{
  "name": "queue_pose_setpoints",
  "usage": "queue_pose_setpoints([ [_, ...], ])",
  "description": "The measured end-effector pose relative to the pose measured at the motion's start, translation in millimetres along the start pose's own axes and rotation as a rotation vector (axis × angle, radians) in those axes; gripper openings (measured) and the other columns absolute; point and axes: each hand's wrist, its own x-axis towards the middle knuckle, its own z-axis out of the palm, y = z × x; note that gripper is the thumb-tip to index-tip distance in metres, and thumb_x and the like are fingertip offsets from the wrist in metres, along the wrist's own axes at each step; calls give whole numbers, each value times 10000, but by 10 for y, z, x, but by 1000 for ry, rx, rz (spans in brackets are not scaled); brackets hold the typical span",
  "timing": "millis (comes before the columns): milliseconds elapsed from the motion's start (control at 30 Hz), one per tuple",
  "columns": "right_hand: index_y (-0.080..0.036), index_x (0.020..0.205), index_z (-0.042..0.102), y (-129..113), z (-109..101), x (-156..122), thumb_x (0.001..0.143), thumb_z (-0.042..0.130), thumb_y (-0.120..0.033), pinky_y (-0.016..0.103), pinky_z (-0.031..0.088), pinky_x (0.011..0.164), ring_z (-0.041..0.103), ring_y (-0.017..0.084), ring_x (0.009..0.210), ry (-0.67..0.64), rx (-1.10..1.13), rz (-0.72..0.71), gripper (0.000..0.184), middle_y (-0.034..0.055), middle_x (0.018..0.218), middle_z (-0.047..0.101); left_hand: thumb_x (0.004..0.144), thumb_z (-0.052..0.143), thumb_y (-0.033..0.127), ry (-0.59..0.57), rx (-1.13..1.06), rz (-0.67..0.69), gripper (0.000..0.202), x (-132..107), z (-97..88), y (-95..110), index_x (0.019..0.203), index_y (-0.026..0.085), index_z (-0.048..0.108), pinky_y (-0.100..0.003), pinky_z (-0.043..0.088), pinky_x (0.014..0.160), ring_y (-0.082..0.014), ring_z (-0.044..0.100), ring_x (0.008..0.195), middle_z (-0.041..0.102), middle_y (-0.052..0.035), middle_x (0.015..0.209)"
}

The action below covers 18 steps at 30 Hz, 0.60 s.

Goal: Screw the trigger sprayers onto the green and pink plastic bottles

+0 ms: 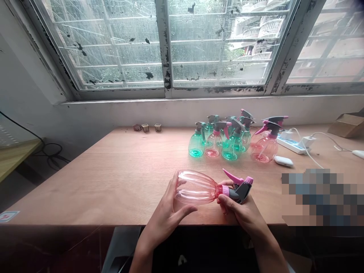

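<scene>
A clear pink spray bottle [197, 186] lies sideways in the air above the table's front edge, its base to the left and its black spray head with a pink trigger to the right. My left hand [167, 212] cups the base end, thumb stretched out below the bottle. The fingers behind it show only partly, through the plastic. At the neck, my right hand [241, 208] grips around the pink collar with thumb and fingers, just beneath the spray head.
Several green spray bottles [196, 142] and pink ones [265, 146] stand together toward the back. Right of them are a white power strip [294, 143] with cables, a white mouse-shaped object [283, 161] and a cardboard box [348, 123]. Small cubes [145, 127] sit by the wall. A blurred patch covers the right front.
</scene>
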Motion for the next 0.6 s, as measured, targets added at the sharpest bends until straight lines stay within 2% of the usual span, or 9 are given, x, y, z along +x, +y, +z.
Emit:
queue_pose_setpoints([
  [100, -202, 1070, 671, 13, 3, 9, 874, 857, -445, 282, 455, 535, 582, 161, 537, 10, 16, 4, 363, -19, 632, 674, 988, 723, 475, 3, 11, 2, 912, 10, 3, 2, 1691, 351, 156, -540, 344, 1268, -344, 465, 1490, 423, -117, 1654],
  [200, -213, 1072, 671, 31, -8, 16, 871, 858, -449, 278, 458, 532, 598, 161, 536, 15, 32, -5, 362, -2, 667, 714, 991, 726, 449, 23, 25, 33, 891, 17, 15, -16, 1678, 427, 159, -519, 378, 1254, -328, 444, 1506, 384, -61, 1678],
  [333, -212, 1068, 672, 32, -21, 9, 882, 853, -430, 280, 466, 542, 605, 158, 540, 13, 38, -8, 338, -1, 691, 724, 1000, 718, 414, 36, 18, 45, 900, 14, 30, -45, 1670, 478, 121, -526, 414, 1226, -306, 509, 1457, 462, -42, 1618],
  [433, -208, 1070, 666, 26, -23, 1, 883, 855, -421, 287, 467, 552, 601, 157, 543, 23, 43, -13, 340, -3, 698, 718, 981, 745, 399, 27, 26, 34, 955, 4, 32, -31, 1683, 437, 99, -549, 387, 1240, -316, 511, 1458, 538, -71, 1554],
  [600, -209, 1073, 651, 33, -15, 4, 863, 870, -425, 301, 469, 545, 609, 170, 536, 33, 57, -2, 372, 3, 698, 725, 983, 729, 460, 17, 34, -4, 980, -1, 19, 20, 1703, 323, 79, -566, 364, 1251, -354, 507, 1461, 524, -146, 1574],
])
